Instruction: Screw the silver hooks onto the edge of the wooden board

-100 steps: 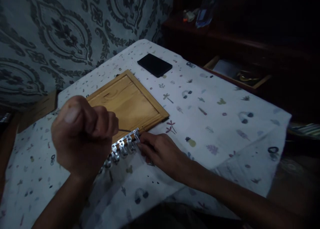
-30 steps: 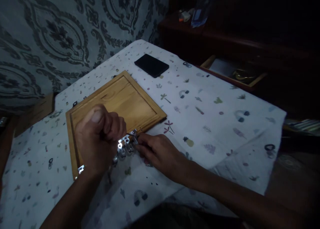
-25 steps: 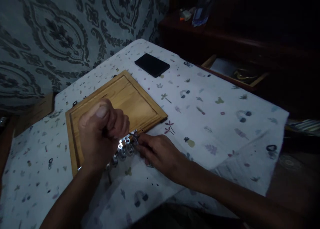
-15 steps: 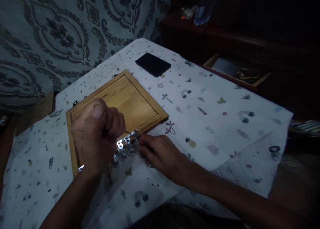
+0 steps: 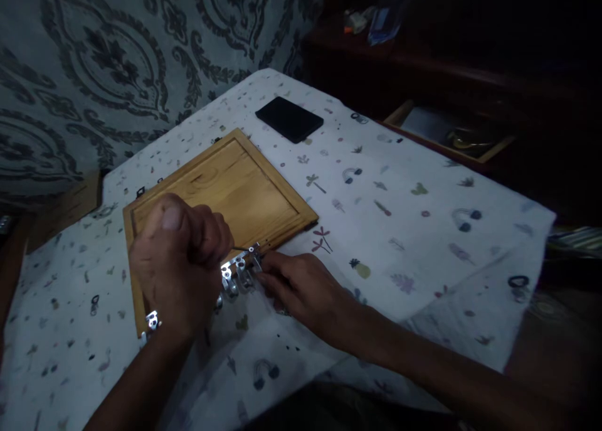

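Observation:
My left hand [image 5: 181,255] is closed in a fist above the wooden panel [image 5: 235,183]. From it a thin dark shaft [image 5: 241,248], apparently a screwdriver's, reaches a shiny metal fitting [image 5: 235,268] with screw holes and curved arms along the panel's near edge. Its handle is hidden inside the fist. My right hand [image 5: 301,283] pinches the right end of this fitting between thumb and fingers. Partly behind my left wrist, another metal fitting [image 5: 152,320] sits on the panel's left corner.
A black phone [image 5: 289,118] lies beyond the panel on the patterned tablecloth [image 5: 414,243]. Several tiny dark bits [image 5: 288,345] lie near me. At the right stands an open drawer [image 5: 446,133], with a plastic bottle [image 5: 385,14] on the dark furniture behind.
My left fist has shifted slightly left and down, showing more of the shaft and the left-corner fitting. My right hand keeps its pinch on the metal fitting.

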Demonstrator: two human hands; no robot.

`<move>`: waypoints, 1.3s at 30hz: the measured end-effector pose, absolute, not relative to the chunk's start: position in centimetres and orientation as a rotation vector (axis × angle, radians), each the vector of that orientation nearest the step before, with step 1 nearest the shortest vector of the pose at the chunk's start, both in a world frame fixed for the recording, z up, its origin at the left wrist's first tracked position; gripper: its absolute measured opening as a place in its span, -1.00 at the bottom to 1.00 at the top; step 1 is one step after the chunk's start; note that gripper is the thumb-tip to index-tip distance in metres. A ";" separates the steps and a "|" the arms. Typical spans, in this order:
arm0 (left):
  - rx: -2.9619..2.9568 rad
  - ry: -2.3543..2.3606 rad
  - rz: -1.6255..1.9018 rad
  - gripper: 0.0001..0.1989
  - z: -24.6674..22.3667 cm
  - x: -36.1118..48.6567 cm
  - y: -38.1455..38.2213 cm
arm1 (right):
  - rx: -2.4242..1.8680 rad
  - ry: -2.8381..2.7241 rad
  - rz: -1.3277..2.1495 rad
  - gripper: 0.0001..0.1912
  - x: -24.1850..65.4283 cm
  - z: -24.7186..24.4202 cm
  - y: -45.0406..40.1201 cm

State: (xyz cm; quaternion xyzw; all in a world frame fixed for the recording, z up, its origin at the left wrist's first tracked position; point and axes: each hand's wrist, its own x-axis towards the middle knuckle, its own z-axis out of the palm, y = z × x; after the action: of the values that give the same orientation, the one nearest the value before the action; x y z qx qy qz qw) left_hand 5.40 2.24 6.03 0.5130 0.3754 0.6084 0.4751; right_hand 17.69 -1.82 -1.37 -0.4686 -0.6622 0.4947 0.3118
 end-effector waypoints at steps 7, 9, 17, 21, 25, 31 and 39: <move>1.230 0.929 1.514 -0.61 6.4 5.7 2.1 | -1.184 -1.732 1.267 -0.81 17.7 -1.7 -1.9; 1.225 0.937 1.511 -0.61 6.3 5.8 2.0 | -1.181 -1.733 1.274 -0.80 17.7 -1.6 -1.8; 1.264 0.906 1.473 -0.61 6.0 5.5 1.5 | -1.187 -1.710 1.309 -0.80 17.7 -1.6 -2.0; 1.266 0.883 1.472 -0.59 5.7 5.6 1.6 | -1.175 -1.723 1.287 -0.81 17.7 -1.9 -2.0; 1.232 0.850 1.496 -0.55 5.6 6.0 2.3 | -1.177 -1.740 1.293 -0.81 17.7 -1.8 -1.8; 1.230 0.791 1.339 -0.53 5.9 6.5 3.5 | -1.257 -1.725 1.368 -0.83 17.8 -1.1 -1.7; 1.312 0.621 1.081 -0.59 5.8 5.7 4.0 | -1.237 -1.703 1.360 -0.79 17.7 -1.6 -2.0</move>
State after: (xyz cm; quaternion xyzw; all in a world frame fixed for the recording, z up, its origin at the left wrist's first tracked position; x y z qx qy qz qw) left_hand 5.74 3.99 5.82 0.5700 0.2697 0.4698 0.6177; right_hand 17.70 -1.95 -1.64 -0.4690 -0.6456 0.5153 0.3124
